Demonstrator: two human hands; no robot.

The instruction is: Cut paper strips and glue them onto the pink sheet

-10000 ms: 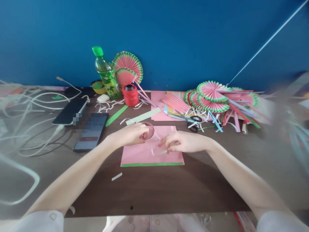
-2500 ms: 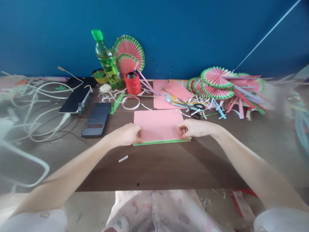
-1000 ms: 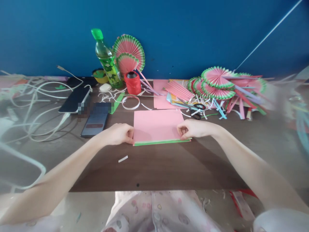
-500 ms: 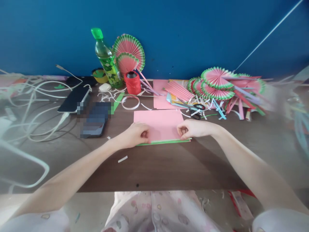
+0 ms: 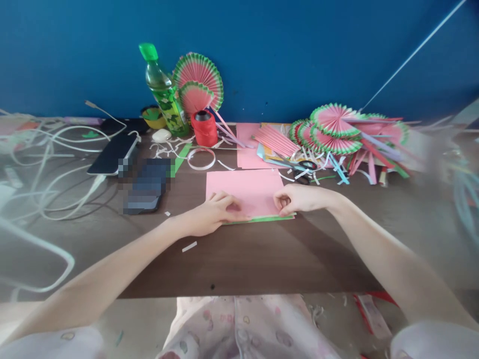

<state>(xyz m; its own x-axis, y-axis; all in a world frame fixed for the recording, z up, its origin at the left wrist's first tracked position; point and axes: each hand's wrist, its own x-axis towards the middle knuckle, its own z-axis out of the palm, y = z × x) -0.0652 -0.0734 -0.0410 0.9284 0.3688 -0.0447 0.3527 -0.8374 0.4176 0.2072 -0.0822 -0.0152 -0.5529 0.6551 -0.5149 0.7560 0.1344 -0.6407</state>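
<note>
A sheet of pink paper point(image 5: 254, 189) lies on the dark table, with a narrow green edge point(image 5: 267, 219) showing along its near side. My left hand point(image 5: 215, 213) rests over the near left part of the sheet, its fingers apart and the index finger laid along the near edge. At the near right corner my right hand point(image 5: 294, 199) is closed, thumb and fingers pinching the sheet's edge. Its other fingers are curled in. How many layers lie under the pink sheet I cannot tell.
Behind the sheet lie scissors point(image 5: 304, 172), white paper scraps and a pile of pleated paper fans point(image 5: 335, 122). A red thread spool point(image 5: 204, 130) and a green-capped bottle point(image 5: 159, 82) stand at the back. Phones point(image 5: 149, 182) and white cables point(image 5: 48, 169) are on the left.
My left hand has slid right along the near edge of the pink sheet, and its fingers have straightened out of a curl. My right hand stays at the right corner.
</note>
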